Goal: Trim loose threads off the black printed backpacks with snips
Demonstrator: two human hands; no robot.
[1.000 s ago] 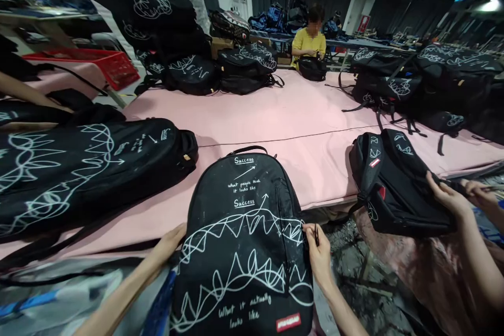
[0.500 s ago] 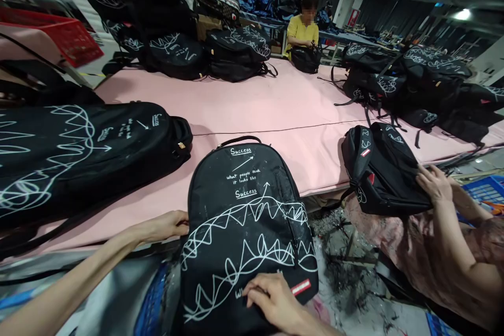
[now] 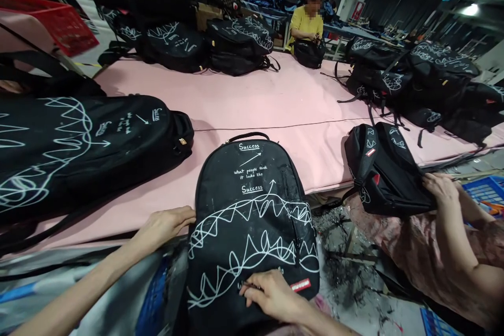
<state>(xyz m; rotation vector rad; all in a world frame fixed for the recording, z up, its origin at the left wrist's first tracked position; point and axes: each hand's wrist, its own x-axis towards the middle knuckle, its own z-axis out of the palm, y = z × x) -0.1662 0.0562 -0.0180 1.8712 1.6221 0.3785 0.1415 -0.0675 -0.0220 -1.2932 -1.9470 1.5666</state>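
1. We have a black backpack (image 3: 216, 189) directly before us, at the near edge of the pink table (image 3: 252, 100), its decorated front towards us and its top handle (image 3: 249, 137) at the far end.
2. White zigzags and loops cross that front below the word "Success", printed twice; a red label (image 3: 300, 285) sits low on the right.
3. Our left hand (image 3: 167, 226) reaches to the backpack's left side, fingertips touching the edge; we cannot tell whether the fingers pinch the fabric or merely rest there.
4. Our right hand (image 3: 271, 291) lies over the lower lettering, fingers curled round a slim dark item (image 3: 255, 287), too small for us to identify.
5. To our left, another black backpack (image 3: 145, 163) lies on the table, near ours but apart.
6. To our right, a co-worker's hand (image 3: 440, 189) touches a strapped backpack (image 3: 397, 189) at the table's edge.
7. Across from us, a person in yellow (image 3: 307, 21) bends over a dark bag (image 3: 309, 55), between two groups of black backpacks.
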